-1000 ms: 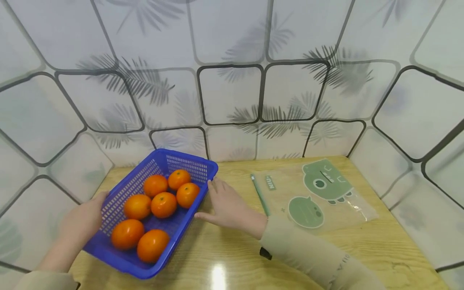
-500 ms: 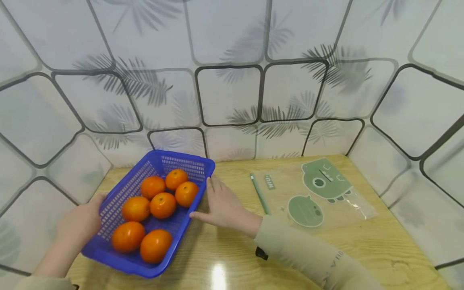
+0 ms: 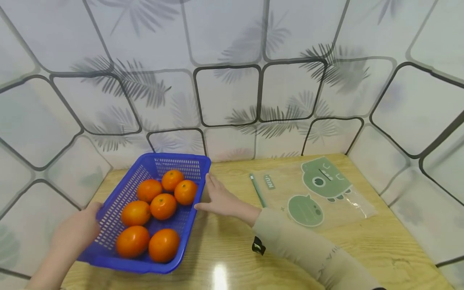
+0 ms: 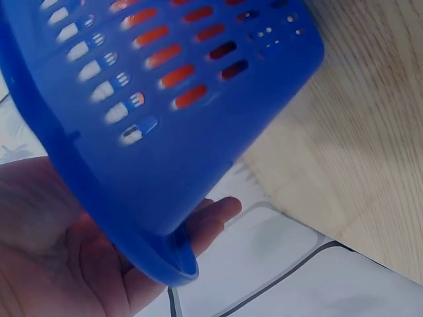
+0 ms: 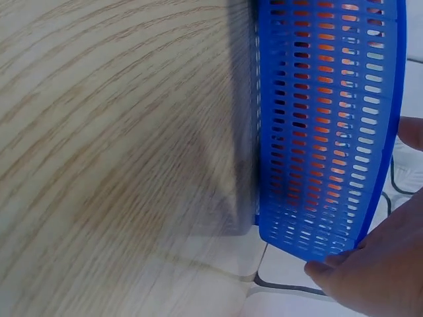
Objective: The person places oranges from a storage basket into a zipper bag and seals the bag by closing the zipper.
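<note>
A blue plastic basket (image 3: 186,225) with slotted walls stands on the left of the wooden table, holding several oranges (image 3: 163,206). My left hand (image 3: 74,231) grips its left rim, and in the left wrist view a fingertip (image 4: 228,208) shows past the rim. My right hand (image 3: 221,199) touches the right rim near the far corner, its fingers fairly straight and the thumb spread toward the near side. From the right wrist, the basket's slotted outer wall (image 5: 317,132) shows, with fingers (image 5: 320,269) against the rim. Part of the left fingers is hidden by the rim.
A clear zip pouch (image 3: 275,203) with green cartoon prints and a green slider strip (image 3: 257,189) lies flat on the right of the table (image 3: 232,253). Tile-patterned walls (image 3: 230,96) enclose the table at the back and sides.
The basket has turned counterclockwise: its far end shifted left and its near end right. Both hands moved along with it. The oranges shifted slightly inside; the pouch stayed put.
</note>
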Demonstrator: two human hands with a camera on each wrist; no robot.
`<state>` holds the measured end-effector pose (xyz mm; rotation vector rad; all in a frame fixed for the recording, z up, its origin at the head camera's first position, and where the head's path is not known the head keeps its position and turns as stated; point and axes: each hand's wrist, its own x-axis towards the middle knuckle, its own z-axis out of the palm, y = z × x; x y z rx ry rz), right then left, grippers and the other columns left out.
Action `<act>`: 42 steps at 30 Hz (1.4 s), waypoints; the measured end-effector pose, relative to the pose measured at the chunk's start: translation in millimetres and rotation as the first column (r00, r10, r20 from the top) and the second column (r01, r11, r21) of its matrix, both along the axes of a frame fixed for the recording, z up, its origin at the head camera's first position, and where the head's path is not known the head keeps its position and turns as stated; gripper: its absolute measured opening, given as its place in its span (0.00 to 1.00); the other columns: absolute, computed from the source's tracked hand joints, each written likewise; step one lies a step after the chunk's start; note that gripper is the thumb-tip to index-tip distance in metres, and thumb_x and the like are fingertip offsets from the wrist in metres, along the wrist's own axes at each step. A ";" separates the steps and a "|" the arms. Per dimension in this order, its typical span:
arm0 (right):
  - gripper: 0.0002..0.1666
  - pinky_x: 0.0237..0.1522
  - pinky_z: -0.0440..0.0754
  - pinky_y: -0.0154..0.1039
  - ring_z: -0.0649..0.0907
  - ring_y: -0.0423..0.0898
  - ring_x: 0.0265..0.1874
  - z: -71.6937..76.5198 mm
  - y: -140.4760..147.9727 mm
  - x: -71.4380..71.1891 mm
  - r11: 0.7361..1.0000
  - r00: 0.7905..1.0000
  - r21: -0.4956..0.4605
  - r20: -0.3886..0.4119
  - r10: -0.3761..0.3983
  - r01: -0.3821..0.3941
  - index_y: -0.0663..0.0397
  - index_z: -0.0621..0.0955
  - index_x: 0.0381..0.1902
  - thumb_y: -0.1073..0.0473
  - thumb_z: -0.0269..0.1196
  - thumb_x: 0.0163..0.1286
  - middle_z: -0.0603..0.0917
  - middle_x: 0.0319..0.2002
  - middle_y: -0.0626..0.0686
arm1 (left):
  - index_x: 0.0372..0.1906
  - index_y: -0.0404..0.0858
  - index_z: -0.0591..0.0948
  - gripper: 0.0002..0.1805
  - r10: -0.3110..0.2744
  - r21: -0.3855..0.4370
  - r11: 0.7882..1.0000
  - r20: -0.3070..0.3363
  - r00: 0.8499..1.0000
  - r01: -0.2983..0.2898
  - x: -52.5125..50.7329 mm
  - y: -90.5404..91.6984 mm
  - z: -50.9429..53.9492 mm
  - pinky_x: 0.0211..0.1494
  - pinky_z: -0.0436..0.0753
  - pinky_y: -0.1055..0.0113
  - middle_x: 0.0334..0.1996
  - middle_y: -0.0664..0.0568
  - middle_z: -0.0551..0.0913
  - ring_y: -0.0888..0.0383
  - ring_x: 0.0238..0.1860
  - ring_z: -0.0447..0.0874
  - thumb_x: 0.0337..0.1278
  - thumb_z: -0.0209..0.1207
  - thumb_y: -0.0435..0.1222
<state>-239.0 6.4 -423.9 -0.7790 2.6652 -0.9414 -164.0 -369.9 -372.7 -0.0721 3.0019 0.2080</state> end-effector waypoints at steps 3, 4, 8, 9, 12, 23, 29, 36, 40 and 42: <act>0.63 0.87 0.49 0.56 0.47 0.64 0.86 -0.4 1.3 -2.6 0.997 0.999 -0.074 0.034 0.004 -0.001 0.71 0.42 0.84 0.44 0.66 0.73 0.42 0.86 0.68 | 0.67 0.18 0.68 0.30 -0.016 0.012 1.000 -0.005 1.000 0.016 0.5 0.0 1.5 0.46 0.82 0.31 0.55 0.17 0.79 0.19 0.50 0.82 0.58 0.54 0.26; 0.63 0.87 0.48 0.57 0.47 0.64 0.86 -0.5 1.7 -3.1 0.996 0.999 -0.092 0.042 0.006 -0.002 0.71 0.42 0.84 0.45 0.65 0.73 0.41 0.86 0.68 | 0.67 0.17 0.69 0.30 -0.022 0.017 1.000 -0.008 1.000 0.022 0.5 -0.1 2.1 0.46 0.82 0.31 0.54 0.17 0.80 0.19 0.49 0.82 0.58 0.55 0.26; 0.62 0.87 0.47 0.57 0.45 0.64 0.86 0.4 2.6 -5.3 0.989 0.998 -0.144 0.065 0.025 -0.015 0.71 0.41 0.84 0.46 0.64 0.73 0.40 0.86 0.68 | 0.65 0.16 0.70 0.30 -0.048 0.028 0.998 -0.030 0.998 0.049 1.1 -1.0 4.4 0.44 0.83 0.33 0.47 0.19 0.83 0.24 0.44 0.85 0.58 0.56 0.26; 0.62 0.87 0.46 0.57 0.45 0.64 0.86 0.6 2.6 -6.3 0.988 0.997 -0.153 0.070 0.029 -0.018 0.70 0.40 0.84 0.47 0.63 0.73 0.40 0.86 0.68 | 0.65 0.16 0.70 0.29 -0.054 0.031 0.998 -0.037 0.998 0.055 1.5 -1.2 4.9 0.43 0.83 0.33 0.45 0.20 0.84 0.26 0.41 0.86 0.58 0.57 0.26; 0.62 0.87 0.45 0.57 0.44 0.64 0.87 0.8 2.3 -10.8 0.983 0.996 -0.181 0.084 0.039 -0.024 0.70 0.39 0.84 0.48 0.62 0.72 0.39 0.86 0.67 | 0.63 0.15 0.72 0.29 -0.067 0.033 0.997 -0.057 0.996 0.069 2.3 -1.0 6.2 0.43 0.83 0.34 0.39 0.24 0.85 0.34 0.36 0.86 0.57 0.58 0.26; 0.61 0.87 0.44 0.56 0.43 0.61 0.87 2.9 1.2 -25.2 0.974 0.995 -0.222 0.081 0.058 -0.039 0.67 0.37 0.85 0.48 0.59 0.71 0.38 0.86 0.66 | 0.62 0.12 0.72 0.30 -0.053 0.017 0.998 -0.033 0.998 0.054 3.8 5.7 10.1 0.50 0.82 0.30 0.50 0.17 0.82 0.20 0.49 0.83 0.57 0.60 0.27; 0.61 0.87 0.45 0.58 0.44 0.62 0.87 1.1 0.0 -29.1 0.975 0.996 -0.218 0.072 0.056 -0.039 0.67 0.37 0.85 0.48 0.59 0.71 0.39 0.87 0.65 | 0.61 0.12 0.73 0.30 -0.060 0.017 0.998 -0.043 0.997 0.060 1.2 4.4 9.6 0.49 0.82 0.30 0.51 0.16 0.81 0.20 0.49 0.84 0.56 0.60 0.27; 0.61 0.87 0.46 0.59 0.46 0.65 0.86 0.8 -1.0 -30.5 0.978 0.996 -0.206 0.063 0.057 -0.043 0.68 0.38 0.85 0.48 0.58 0.71 0.42 0.86 0.68 | 0.62 0.12 0.73 0.30 -0.076 0.023 0.997 -0.053 0.996 0.077 0.4 2.2 9.3 0.47 0.83 0.32 0.50 0.17 0.82 0.25 0.44 0.86 0.56 0.60 0.27; 0.61 0.87 0.47 0.59 0.48 0.65 0.86 0.7 0.7 -29.9 0.983 0.997 -0.181 0.055 0.052 -0.041 0.66 0.39 0.85 0.47 0.59 0.72 0.44 0.86 0.68 | 0.62 0.12 0.72 0.30 -0.086 0.019 0.996 -0.032 0.996 0.086 0.4 1.6 9.9 0.46 0.83 0.33 0.47 0.20 0.84 0.32 0.41 0.87 0.57 0.59 0.28; 0.60 0.86 0.48 0.59 0.49 0.64 0.86 0.5 1.6 -30.3 0.986 0.998 -0.162 0.058 0.038 -0.028 0.64 0.40 0.86 0.46 0.60 0.72 0.45 0.86 0.67 | 0.62 0.12 0.72 0.30 -0.094 0.015 0.995 -0.018 0.995 0.094 0.0 1.4 9.9 0.47 0.83 0.32 0.47 0.20 0.84 0.30 0.42 0.88 0.58 0.60 0.29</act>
